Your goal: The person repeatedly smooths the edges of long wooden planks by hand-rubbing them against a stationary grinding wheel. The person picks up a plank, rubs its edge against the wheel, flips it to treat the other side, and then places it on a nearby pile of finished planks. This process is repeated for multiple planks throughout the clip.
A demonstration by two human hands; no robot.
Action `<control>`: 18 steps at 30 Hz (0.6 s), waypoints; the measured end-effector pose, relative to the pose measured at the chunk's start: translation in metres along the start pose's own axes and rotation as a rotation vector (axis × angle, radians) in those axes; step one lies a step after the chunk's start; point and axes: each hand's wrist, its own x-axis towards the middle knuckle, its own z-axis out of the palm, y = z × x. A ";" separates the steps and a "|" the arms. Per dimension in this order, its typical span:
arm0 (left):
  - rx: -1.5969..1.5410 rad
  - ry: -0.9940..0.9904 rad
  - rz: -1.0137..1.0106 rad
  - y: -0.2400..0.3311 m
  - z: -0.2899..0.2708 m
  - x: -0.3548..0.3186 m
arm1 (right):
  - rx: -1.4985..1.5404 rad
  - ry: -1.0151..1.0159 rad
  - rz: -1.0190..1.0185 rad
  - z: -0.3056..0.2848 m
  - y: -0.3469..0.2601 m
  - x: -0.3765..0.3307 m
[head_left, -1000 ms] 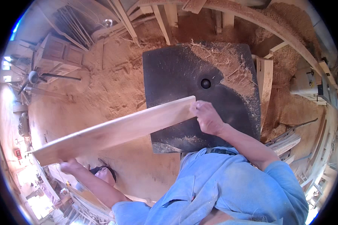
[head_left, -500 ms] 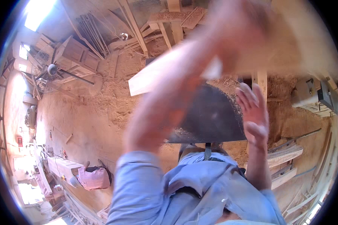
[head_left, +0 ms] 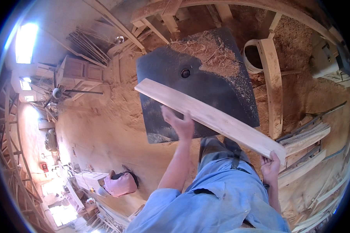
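A long pale wooden board [head_left: 214,114] lies slantwise over a dark flat machine table [head_left: 163,66], its far left end over the tabletop and its near right end past the table's edge. My right hand [head_left: 270,166] is closed on that near end, thumb on top. At the board's near edge, toward its left half, my left hand [head_left: 181,126] has its fingers and thumb apart; whether it touches the wood I cannot tell. A round dark spindle [head_left: 185,73] stands in the tabletop beyond the board.
Wood shavings [head_left: 217,54] cover the table's far right part. A white bucket [head_left: 253,56] and a curved timber [head_left: 272,89] stand to the right. Cut planks [head_left: 305,147] are stacked at the near right. A person in pink [head_left: 121,183] is bent at a bench on the left.
Both arms have come down and apart. The board, blurred and partly hidden before, now lies slanted across the table with my right hand on its end.
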 end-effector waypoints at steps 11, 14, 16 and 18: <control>-0.622 0.042 -0.384 0.011 0.067 0.149 | -1.712 -0.431 -1.057 0.040 -0.042 -0.070; -0.586 0.072 -0.390 0.015 0.099 0.171 | -2.065 -0.498 -1.081 0.017 -0.038 -0.028; -0.575 0.074 -0.329 0.008 0.109 0.176 | -2.135 -0.508 -0.523 -0.005 -0.032 -0.005; -0.607 -0.079 -0.373 0.016 0.106 0.174 | -2.134 -0.448 -0.445 0.002 -0.032 -0.017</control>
